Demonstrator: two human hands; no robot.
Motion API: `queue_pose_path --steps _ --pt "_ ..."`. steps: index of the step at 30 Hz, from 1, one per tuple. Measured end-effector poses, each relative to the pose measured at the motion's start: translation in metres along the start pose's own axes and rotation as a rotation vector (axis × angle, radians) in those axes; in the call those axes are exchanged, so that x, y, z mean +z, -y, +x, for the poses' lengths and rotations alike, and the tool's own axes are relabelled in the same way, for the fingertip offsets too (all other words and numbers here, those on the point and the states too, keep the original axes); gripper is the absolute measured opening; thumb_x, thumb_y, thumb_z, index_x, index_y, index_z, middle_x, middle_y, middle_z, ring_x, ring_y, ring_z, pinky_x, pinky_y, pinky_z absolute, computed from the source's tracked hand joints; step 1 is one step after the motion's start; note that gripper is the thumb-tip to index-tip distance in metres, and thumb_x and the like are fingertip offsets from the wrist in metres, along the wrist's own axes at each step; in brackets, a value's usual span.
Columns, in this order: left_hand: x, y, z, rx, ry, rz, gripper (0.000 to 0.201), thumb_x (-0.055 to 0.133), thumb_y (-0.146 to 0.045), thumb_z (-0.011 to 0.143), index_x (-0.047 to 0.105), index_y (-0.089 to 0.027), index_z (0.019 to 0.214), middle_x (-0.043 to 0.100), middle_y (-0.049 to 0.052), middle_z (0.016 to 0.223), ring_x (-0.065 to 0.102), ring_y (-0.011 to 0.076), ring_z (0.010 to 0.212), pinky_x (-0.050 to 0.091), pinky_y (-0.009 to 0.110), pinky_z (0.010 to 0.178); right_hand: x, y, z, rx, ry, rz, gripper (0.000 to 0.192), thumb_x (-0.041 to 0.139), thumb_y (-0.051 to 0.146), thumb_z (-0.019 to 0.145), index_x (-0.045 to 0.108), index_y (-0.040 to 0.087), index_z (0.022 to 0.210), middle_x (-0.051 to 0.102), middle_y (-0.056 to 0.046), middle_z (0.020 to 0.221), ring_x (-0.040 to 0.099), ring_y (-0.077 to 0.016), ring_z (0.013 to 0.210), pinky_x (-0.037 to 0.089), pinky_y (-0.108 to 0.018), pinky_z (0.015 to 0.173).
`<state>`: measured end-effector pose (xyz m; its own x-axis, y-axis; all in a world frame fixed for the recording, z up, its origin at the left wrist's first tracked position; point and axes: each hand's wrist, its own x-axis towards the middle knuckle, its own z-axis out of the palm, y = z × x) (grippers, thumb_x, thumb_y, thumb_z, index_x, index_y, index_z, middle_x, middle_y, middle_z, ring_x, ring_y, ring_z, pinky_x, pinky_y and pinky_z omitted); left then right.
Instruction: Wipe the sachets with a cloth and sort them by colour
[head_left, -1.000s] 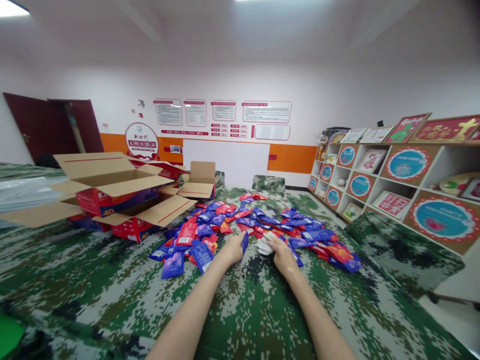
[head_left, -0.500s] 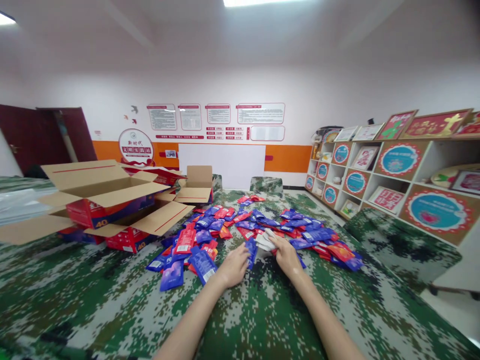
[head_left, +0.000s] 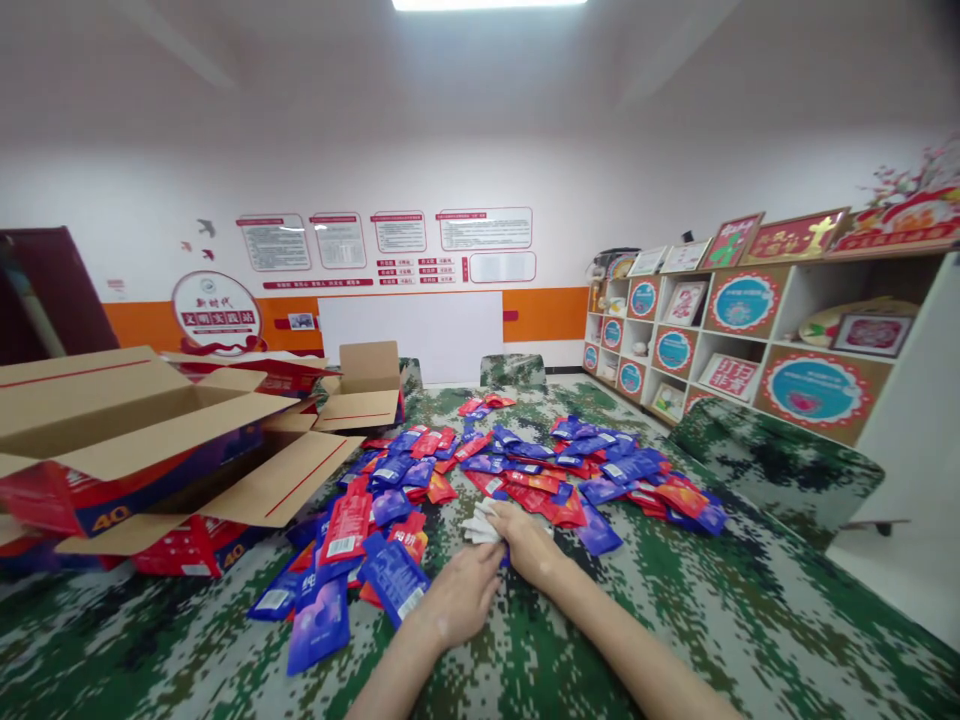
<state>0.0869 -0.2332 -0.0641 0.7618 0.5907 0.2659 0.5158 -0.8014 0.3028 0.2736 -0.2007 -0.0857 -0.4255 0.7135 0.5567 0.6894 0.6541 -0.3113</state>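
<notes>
My right hand (head_left: 529, 545) grips a stack of packets (head_left: 480, 524) whose white backs face me, at the near edge of a spread of blue and red packets (head_left: 525, 470) on the camouflage-covered table (head_left: 712, 600). My left hand (head_left: 459, 598) is curled just below and left of the right one, touching the stack; a blue packet edge shows between the two hands. More blue and red packets (head_left: 345, 560) lie to the left of my left hand.
Open cardboard boxes (head_left: 150, 450) with red and blue printing stand at the left, a smaller open box (head_left: 367, 385) behind them. Shelves (head_left: 750, 340) with framed pictures line the right wall. Camouflage-covered chairs (head_left: 780, 470) stand at the right and far end.
Both hands have drawn back toward me with the white-backed stack, and the left hand has closed in against the right. The camera has tilted and shifted left.
</notes>
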Motion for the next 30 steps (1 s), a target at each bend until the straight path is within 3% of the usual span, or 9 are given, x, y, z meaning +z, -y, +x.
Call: queue_pose_path --steps 4,8,14,19,23,30 --pt "0.004 0.006 0.001 0.002 0.014 -0.003 0.053 0.039 -0.023 0.088 0.026 -0.025 0.14 0.031 0.003 0.144 0.027 0.0192 0.132 0.023 0.035 0.11 -0.001 -0.014 0.024 0.138 0.068 -0.052 0.039 0.047 0.013 0.078 0.06 0.019 0.115 0.059 -0.01 0.119 0.052 -0.0211 0.111 0.039 -0.034 0.097" --pt "0.006 0.006 0.001 -0.001 0.021 0.006 0.053 0.039 -0.022 0.088 0.028 -0.024 0.139 0.03 0.003 0.145 0.025 0.0193 0.133 0.023 0.036 0.11 -0.008 -0.014 0.036 0.189 0.088 -0.066 0.038 0.048 0.012 0.077 0.063 0.017 0.112 0.059 -0.012 0.119 0.053 -0.0224 0.111 0.039 -0.034 0.097" --pt "-0.004 -0.005 0.0 -0.007 -0.001 -0.015 0.047 0.041 -0.022 0.086 0.038 -0.023 0.133 0.042 0.005 0.136 0.038 0.0209 0.125 0.028 0.034 0.106 -0.038 0.028 0.026 0.096 0.029 0.037 0.046 0.042 0.007 0.078 0.058 0.019 0.12 0.057 -0.01 0.123 0.051 -0.0211 0.114 0.038 -0.035 0.099" --pt "-0.003 -0.007 -0.001 -0.054 -0.011 -0.025 0.034 0.039 -0.024 0.088 0.05 -0.023 0.121 0.051 0.006 0.127 0.044 0.0227 0.119 0.031 0.036 0.103 -0.03 0.056 -0.009 0.017 0.075 0.068 0.057 0.041 0.005 0.076 0.046 0.019 0.131 0.048 -0.01 0.133 0.042 -0.0206 0.124 0.033 -0.038 0.104" --pt "-0.002 -0.005 -0.002 -0.042 -0.024 -0.013 0.035 0.04 -0.024 0.087 0.049 -0.023 0.122 0.049 0.006 0.128 0.043 0.0227 0.119 0.031 0.036 0.104 -0.013 0.041 -0.013 0.033 0.043 0.052 0.056 0.042 0.008 0.077 0.044 0.019 0.132 0.046 -0.011 0.135 0.039 -0.0209 0.126 0.032 -0.04 0.105" --pt "-0.001 -0.001 0.0 -0.008 -0.002 -0.054 0.051 0.041 -0.02 0.085 0.035 -0.023 0.136 0.038 0.004 0.139 0.036 0.0203 0.126 0.027 0.035 0.108 -0.005 0.001 0.022 0.133 0.061 -0.06 0.039 0.046 0.015 0.081 0.058 0.018 0.118 0.059 -0.011 0.118 0.052 -0.0208 0.111 0.038 -0.034 0.097"
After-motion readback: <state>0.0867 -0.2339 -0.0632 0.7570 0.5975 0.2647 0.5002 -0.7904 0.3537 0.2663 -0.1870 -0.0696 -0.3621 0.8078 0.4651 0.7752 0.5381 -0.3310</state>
